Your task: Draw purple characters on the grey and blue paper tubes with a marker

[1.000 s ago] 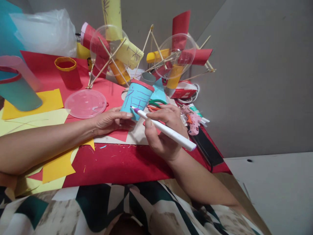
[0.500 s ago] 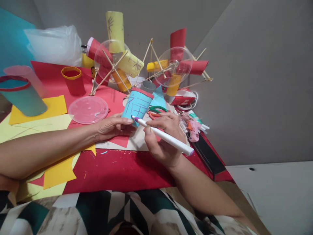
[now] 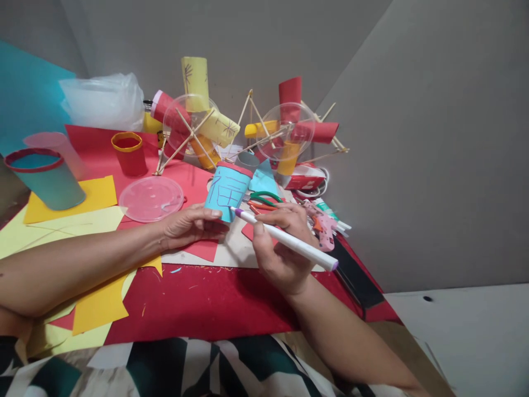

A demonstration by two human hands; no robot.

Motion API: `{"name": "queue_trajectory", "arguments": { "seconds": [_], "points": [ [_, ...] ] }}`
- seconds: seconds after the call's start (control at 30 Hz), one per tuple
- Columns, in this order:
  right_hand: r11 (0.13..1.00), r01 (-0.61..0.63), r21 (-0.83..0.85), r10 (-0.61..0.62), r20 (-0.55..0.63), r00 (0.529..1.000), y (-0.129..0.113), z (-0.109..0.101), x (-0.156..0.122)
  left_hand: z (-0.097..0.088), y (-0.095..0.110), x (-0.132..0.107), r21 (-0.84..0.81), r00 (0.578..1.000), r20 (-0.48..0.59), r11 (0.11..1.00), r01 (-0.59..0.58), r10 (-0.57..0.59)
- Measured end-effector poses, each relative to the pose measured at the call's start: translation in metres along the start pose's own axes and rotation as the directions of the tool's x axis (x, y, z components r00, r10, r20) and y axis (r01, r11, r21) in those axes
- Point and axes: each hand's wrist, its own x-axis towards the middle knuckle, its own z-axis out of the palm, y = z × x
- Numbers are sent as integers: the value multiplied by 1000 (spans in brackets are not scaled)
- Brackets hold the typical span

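Observation:
A small blue paper cup (image 3: 226, 190) with a red rim and purple lines drawn on its side is tilted in my left hand (image 3: 192, 226), whose thumb presses near its base. My right hand (image 3: 285, 245) grips a white marker pen (image 3: 295, 242), its purple tip touching or almost touching the lower part of the drawing. Just behind the right hand lie scissors (image 3: 264, 197) with green and orange-red handles. Under the hands are a pale board (image 3: 239, 255) and red paper pieces; the fingers of my left hand are partly hidden behind the cup.
Behind stand two wheel-like models of sticks, clear discs and paper tubes (image 3: 197, 82). To the left are a teal cup (image 3: 49, 184), a red cup (image 3: 131, 159) and a clear lid (image 3: 152, 198). A pink glue gun (image 3: 327, 231) and a black case (image 3: 359, 275) lie right.
The whole view has shifted, so things sit lower in the picture. The marker tip has moved slightly right along the cup's lower side. Both hands keep their holds.

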Motion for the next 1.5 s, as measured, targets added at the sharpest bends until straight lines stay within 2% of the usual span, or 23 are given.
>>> {"name": "queue_trajectory", "arguments": {
  "seconds": [0.13, 0.4, 0.5, 0.6, 0.7, 0.8, 0.9, 1.03, 1.23, 1.37, 1.5],
  "points": [
    [1000, 2, -5, -2, -1, 1000, 2, -2, 1, 2, 2, -2, -15, 1000, 20, 1000, -12, 12],
    [999, -31, -22, 31, -1, 1000, 2, -3, 2, 4, 5, -4, -2, 999, -42, 1000, -8, 8],
    [998, -57, 37, 58, -30, 998, 3, -4, 0, 3, 6, -4, -37, 999, -46, 999, -10, 9],
    [979, -145, 143, 163, -124, 979, 2, -6, -2, 3, 7, -5, -53, 999, -39, 999, 1, -3],
    [944, -257, 206, 296, -185, 937, 2, -5, -1, 5, 9, -7, -33, 1000, -21, 999, 17, -18],
    [927, -296, 228, 344, -211, 915, 6, -3, 4, 7, 10, -10, -1, 1000, -2, 1000, 23, -23],
    [917, -325, 233, 369, -178, 912, 15, -2, 9, 7, 10, -12, 41, 999, 24, 999, 33, -34],
    [884, -364, 292, 394, -49, 918, 27, -4, 11, 7, 10, -12, 85, 995, 82, 995, 52, -59],
    [807, -459, 372, 446, 127, 886, 40, -3, 9, 4, 11, -10, 124, 979, 156, 986, 109, -128],
    [809, -465, 360, 459, 109, 882, 46, -1, 8, 6, 12, -8, 166, 979, 140, 978, 125, -149],
    [823, -462, 331, 477, 37, 878, 48, -1, 9, 12, 12, -9, 184, 996, 82, 982, 32, -48]
  ]
}}
